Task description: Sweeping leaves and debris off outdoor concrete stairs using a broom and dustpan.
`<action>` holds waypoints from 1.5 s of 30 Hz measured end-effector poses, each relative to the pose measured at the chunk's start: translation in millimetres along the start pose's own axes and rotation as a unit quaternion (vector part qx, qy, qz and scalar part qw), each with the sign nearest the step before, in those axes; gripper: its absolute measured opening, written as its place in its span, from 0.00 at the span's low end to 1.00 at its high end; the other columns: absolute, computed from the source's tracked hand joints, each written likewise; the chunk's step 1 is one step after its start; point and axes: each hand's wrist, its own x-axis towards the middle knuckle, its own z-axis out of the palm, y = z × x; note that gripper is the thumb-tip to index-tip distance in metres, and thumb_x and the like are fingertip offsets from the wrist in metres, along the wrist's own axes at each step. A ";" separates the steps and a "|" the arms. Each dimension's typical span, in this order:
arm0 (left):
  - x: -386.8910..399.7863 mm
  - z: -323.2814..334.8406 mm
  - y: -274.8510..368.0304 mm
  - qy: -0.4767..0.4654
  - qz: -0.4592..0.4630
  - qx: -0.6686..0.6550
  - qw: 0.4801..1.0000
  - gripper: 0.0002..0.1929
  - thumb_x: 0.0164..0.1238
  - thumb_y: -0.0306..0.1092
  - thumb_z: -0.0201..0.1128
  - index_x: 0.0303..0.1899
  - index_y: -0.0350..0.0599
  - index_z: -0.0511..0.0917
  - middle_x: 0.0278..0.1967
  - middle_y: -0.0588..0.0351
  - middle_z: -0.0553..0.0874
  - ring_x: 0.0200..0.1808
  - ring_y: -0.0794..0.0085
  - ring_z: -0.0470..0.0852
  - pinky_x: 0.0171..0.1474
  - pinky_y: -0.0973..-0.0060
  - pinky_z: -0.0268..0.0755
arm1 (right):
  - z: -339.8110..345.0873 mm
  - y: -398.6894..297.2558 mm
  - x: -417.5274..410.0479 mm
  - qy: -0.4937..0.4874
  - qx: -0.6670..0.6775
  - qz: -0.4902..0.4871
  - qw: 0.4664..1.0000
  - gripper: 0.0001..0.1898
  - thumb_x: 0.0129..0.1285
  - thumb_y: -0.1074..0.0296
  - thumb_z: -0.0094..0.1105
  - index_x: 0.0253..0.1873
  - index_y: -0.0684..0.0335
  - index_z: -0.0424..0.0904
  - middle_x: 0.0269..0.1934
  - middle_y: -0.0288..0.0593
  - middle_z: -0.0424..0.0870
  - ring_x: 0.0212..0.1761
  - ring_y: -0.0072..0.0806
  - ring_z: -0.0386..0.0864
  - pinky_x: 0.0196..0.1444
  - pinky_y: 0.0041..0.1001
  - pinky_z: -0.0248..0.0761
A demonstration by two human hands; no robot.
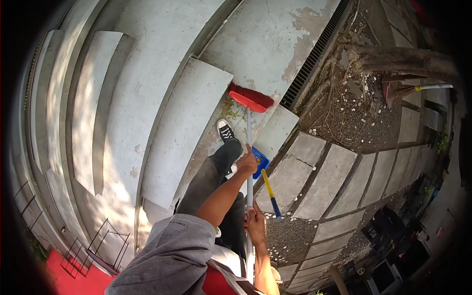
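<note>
A broom with a red head [247,100] and a pale grey pole [249,127] stretches away in front of me. My left hand [247,162] grips the pole midway, index finger laid along it. Lower down, nearer my body, my right hand [255,224] is wrapped around the same pole. The bristles face away from me and rest on the concrete floor. Just right of my left hand is a blue dustpan [264,156] with bits of debris in it and a yellow-and-blue handle [268,184]. Loose leaves [230,109] lie between the broom head and my black sneaker [225,129].
Concrete steps [188,125] rise on the left. A slotted drain grate [313,55] edges the floor on the right, beside a tree trunk [402,61] with spreading roots. Stone paving slabs [324,173] and gravel [289,236] lie to the right. Wire frames [110,243] stand lower left.
</note>
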 end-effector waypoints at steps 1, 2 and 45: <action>-13.8 0.1 -4.7 -0.003 -0.010 0.015 1.000 0.42 0.65 0.40 0.56 0.74 0.42 0.41 0.44 0.38 0.84 0.45 0.47 0.85 0.49 0.54 0.77 | 0.3 7.2 -10.2 -0.009 0.013 0.010 1.000 0.24 0.76 0.65 0.38 0.75 0.48 0.54 0.22 0.30 0.65 0.15 0.14 0.58 0.15 0.17 0.56; -27.9 1.5 -7.3 -0.004 -0.003 0.021 1.000 0.42 0.65 0.40 0.56 0.74 0.42 0.41 0.44 0.38 0.84 0.45 0.47 0.85 0.49 0.54 0.77 | -0.7 17.6 -18.3 -0.012 0.047 0.029 0.998 0.24 0.77 0.64 0.38 0.75 0.47 0.54 0.22 0.29 0.65 0.15 0.14 0.57 0.15 0.17 0.55; -68.7 101.5 -149.0 0.014 0.024 -0.136 0.990 0.38 0.69 0.38 0.52 0.72 0.38 0.39 0.46 0.31 0.81 0.46 0.41 0.83 0.50 0.52 0.77 | 15.0 177.2 -33.2 0.033 -0.172 -0.085 0.981 0.24 0.73 0.68 0.41 0.72 0.64 0.61 0.18 0.29 0.63 0.15 0.14 0.60 0.16 0.20 0.58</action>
